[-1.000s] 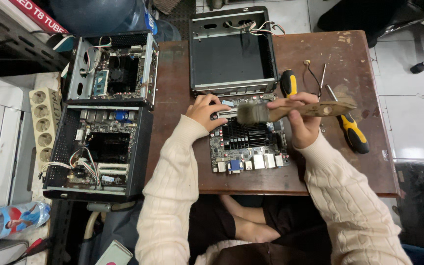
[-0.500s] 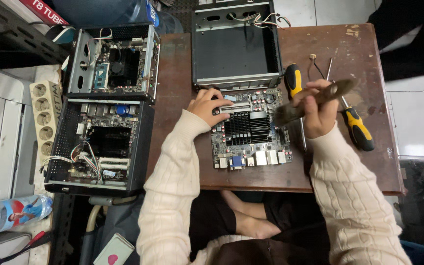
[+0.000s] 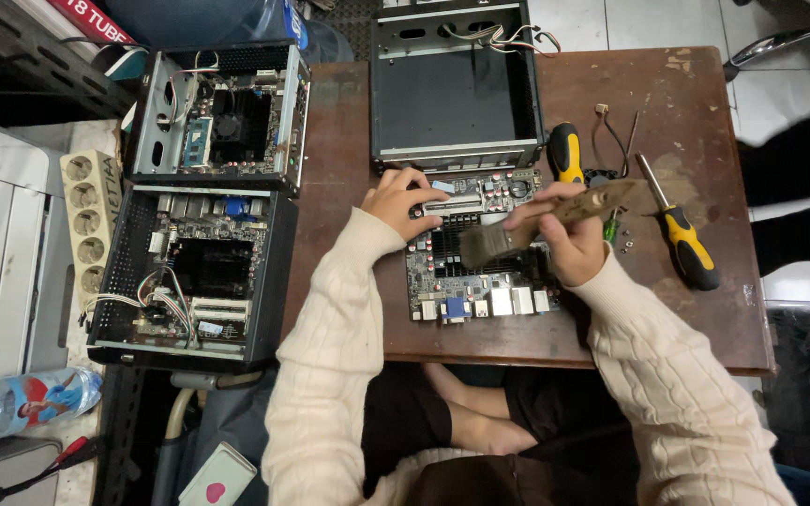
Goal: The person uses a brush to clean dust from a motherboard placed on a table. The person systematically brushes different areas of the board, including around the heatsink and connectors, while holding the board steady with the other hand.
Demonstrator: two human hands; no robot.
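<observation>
A bare circuit board [image 3: 477,253] lies on the brown wooden table [image 3: 705,319], close to its near edge and about midway along it, just in front of an empty open metal case [image 3: 457,89] that stands at the far edge. The board is steadied at its far left corner by the left hand [image 3: 405,200], whose fingers are curled and pressed down onto it. A paintbrush [image 3: 541,222] with a worn wooden handle is gripped in the closed right hand [image 3: 564,242].

Compared with half a second ago, the brush has been brought down and leftward: its bristles, then raised clear at the right side of the board, are now laid over the finned heat sink at the board's middle. The left hand has stayed where it was. From this it is judged that dust is being swept off the board in repeated strokes, with the work still under way.

Two yellow-handled screwdrivers [image 3: 682,239] and a few loose screws lie untouched toward the right edge. Two opened computer cases [image 3: 217,112] with their boards inside rest beyond the left edge of the table.
</observation>
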